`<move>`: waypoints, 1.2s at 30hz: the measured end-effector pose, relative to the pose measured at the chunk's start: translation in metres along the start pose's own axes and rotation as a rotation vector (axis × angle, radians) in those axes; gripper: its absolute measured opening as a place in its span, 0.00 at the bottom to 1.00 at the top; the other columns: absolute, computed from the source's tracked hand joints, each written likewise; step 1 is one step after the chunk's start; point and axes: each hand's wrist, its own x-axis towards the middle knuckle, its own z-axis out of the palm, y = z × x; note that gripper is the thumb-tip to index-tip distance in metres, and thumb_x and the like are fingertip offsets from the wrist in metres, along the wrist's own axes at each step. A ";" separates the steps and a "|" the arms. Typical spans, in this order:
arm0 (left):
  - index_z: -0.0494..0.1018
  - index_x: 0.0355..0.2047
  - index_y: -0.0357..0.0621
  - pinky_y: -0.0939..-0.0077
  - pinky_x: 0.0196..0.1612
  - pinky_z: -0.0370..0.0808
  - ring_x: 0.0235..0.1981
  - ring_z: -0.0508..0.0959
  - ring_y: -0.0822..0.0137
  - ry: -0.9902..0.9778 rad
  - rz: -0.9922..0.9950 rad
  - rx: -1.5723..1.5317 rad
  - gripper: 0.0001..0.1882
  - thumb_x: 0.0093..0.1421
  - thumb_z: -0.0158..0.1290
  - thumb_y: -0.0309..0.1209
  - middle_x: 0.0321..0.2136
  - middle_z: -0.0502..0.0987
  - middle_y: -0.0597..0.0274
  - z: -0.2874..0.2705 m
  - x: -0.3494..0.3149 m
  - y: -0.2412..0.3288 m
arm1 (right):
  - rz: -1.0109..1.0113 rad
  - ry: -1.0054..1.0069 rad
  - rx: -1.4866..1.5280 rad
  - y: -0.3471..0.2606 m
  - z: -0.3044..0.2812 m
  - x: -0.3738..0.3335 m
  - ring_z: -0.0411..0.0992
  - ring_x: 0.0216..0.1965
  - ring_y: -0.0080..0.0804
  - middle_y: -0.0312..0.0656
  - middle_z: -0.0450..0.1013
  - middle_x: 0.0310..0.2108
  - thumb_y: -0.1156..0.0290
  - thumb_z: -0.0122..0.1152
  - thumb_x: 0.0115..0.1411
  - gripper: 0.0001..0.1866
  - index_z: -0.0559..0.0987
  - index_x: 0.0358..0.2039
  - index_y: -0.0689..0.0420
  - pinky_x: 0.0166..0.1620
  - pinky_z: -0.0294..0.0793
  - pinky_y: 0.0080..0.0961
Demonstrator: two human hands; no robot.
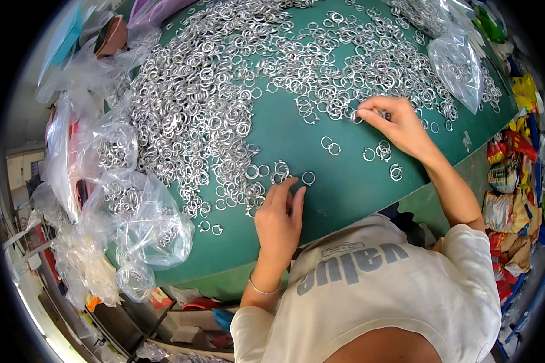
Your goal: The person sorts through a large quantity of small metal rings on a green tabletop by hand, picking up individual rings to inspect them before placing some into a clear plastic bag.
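Silver rings point(188, 109), green tabletop point(351, 187), hands point(402, 126) among rings, left grip unclear

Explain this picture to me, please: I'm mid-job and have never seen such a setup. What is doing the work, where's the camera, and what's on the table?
There is no machine: a person works with two bare hands. The picture comes from a wide fisheye camera worn on that person's head, looking down, so its left is their left and straight edges look bent. Many silvery metal rings lie spread over a green table, with clear plastic bags at the left, some containing rings. The right hand pinches one ring between thumb and finger. The left hand has its fingertips down beside a few rings; whether it grips any is hard to tell.
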 end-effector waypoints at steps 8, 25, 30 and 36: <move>0.73 0.35 0.38 0.81 0.18 0.58 0.14 0.61 0.75 0.003 -0.022 -0.016 0.08 0.52 0.55 0.21 0.15 0.65 0.64 0.002 -0.002 0.002 | -0.026 0.086 -0.273 0.020 -0.013 -0.001 0.71 0.20 0.35 0.47 0.72 0.17 0.68 0.59 0.53 0.08 0.78 0.33 0.57 0.26 0.69 0.27; 0.67 0.48 0.34 0.88 0.17 0.57 0.19 0.64 0.79 -0.532 -0.590 -1.171 0.16 0.64 0.42 0.32 0.23 0.70 0.63 0.023 0.013 0.026 | -0.002 -0.139 -0.148 -0.016 0.003 -0.043 0.68 0.17 0.37 0.41 0.67 0.14 0.72 0.61 0.50 0.06 0.74 0.27 0.58 0.22 0.63 0.32; 0.68 0.44 0.35 0.86 0.18 0.62 0.21 0.68 0.76 -0.303 -1.158 -1.425 0.17 0.64 0.42 0.36 0.26 0.74 0.60 0.034 0.027 0.060 | -0.001 -0.364 0.150 -0.029 0.009 -0.048 0.63 0.14 0.26 0.38 0.64 0.11 0.71 0.61 0.50 0.05 0.76 0.27 0.57 0.20 0.59 0.25; 0.71 0.34 0.37 0.87 0.13 0.48 0.12 0.53 0.82 -0.562 -0.668 -1.140 0.13 0.65 0.42 0.35 0.13 0.59 0.73 0.031 0.006 0.025 | -0.174 -0.013 -0.297 -0.014 0.034 -0.030 0.66 0.16 0.33 0.39 0.67 0.15 0.69 0.62 0.49 0.09 0.76 0.31 0.58 0.21 0.62 0.27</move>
